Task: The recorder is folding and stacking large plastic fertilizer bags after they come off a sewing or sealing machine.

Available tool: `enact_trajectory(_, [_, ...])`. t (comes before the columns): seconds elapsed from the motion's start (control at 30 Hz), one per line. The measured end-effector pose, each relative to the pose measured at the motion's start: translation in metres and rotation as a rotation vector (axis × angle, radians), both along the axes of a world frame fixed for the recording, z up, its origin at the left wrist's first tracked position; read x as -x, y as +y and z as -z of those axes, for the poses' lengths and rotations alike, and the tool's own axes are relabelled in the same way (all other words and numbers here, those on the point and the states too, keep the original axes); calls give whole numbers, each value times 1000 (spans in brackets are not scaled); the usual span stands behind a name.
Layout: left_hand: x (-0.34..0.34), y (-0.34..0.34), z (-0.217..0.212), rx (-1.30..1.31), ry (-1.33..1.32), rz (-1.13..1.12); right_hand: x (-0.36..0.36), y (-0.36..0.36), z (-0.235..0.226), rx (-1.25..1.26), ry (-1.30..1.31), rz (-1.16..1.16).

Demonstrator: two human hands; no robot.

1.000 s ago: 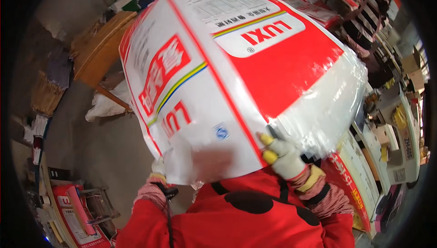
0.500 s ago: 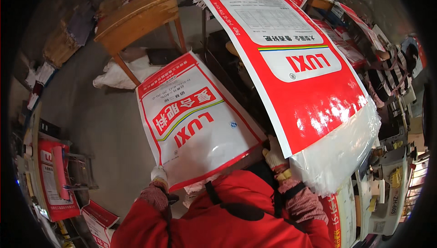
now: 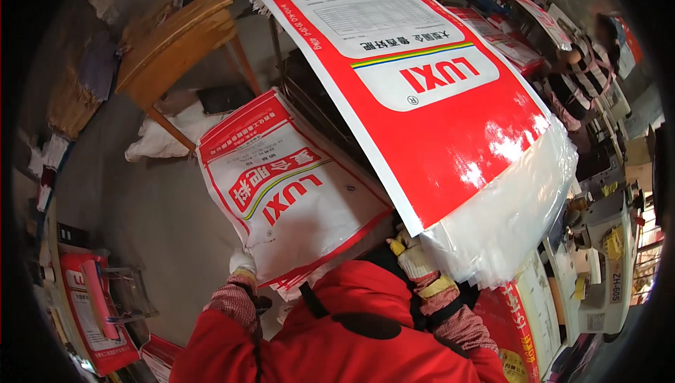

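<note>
A white and red printed plastic woven bag lies on a pile of such bags in front of me, its surface rippled. My left hand, in a white glove, is closed at the bag's near left corner. My right hand, gloved with yellow wrapping on a finger, is apart from that bag's right corner. It sits beside the clear plastic liners that stick out of a second stack of red and white bags. Its fingers look loosely apart, partly hidden by the liner edge.
A wooden stool-like table stands at the far left, with a white sack on the floor below it. Sewing machines line the right side. Another person sits at the far right. More bags rest at the left.
My right hand has come away from the bag's right corner toward me, beside the liners. The bag has settled lower and rippled; my left hand stays at its corner. The whole view has shifted slightly.
</note>
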State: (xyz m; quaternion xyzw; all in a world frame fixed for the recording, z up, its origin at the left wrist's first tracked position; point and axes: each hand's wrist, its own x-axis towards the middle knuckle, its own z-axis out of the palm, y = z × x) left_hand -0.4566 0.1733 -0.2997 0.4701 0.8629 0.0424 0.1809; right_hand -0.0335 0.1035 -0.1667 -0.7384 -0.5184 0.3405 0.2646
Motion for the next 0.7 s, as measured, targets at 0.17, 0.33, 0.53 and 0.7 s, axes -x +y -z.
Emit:
enact_trajectory(0.17, [-14,28,-18,-119,-157,-186,1,-8,5,-243,-199,-91])
enact_trajectory(0.33, [20,69,-6,358,340,402,13,-7,-24,-241,-109,-122])
enact_trajectory(0.53, [18,61,0,703,557,1186,2,-7,-51,-381,-141,-121])
enact_trajectory(0.7, [57,90,49,497,449,438,4,-1,-72,-427,110,-72])
